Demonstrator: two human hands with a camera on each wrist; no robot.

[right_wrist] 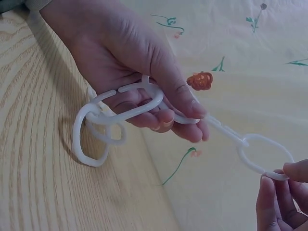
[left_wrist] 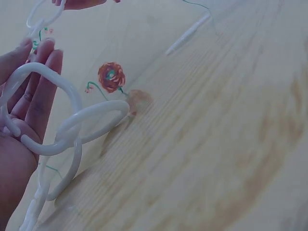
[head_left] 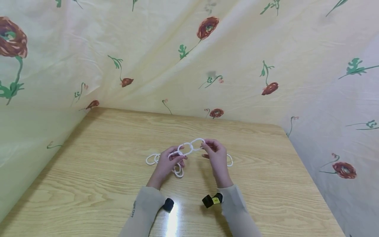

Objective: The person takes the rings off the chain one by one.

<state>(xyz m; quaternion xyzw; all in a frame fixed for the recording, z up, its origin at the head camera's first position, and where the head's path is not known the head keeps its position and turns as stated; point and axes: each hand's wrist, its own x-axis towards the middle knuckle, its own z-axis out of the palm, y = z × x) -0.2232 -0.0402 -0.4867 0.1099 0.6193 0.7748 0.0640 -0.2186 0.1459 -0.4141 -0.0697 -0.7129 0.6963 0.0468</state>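
Observation:
White plastic links are joined in a chain stretched between the two hands above the table. My left hand holds the chain between thumb and fingers. Several more links hang below it, one of them an oval link beside the palm in the left wrist view. My right hand pinches the end link at its far side, with fingertips showing at the lower right of the right wrist view. Small openings show in some links. Part of the chain is hidden behind the left fingers.
Left of the left hand, two interlocked white links lie on the wooden table. Another white link lies just right of the right hand, partly covered by it. A flower-patterned cloth surrounds the table's back and sides.

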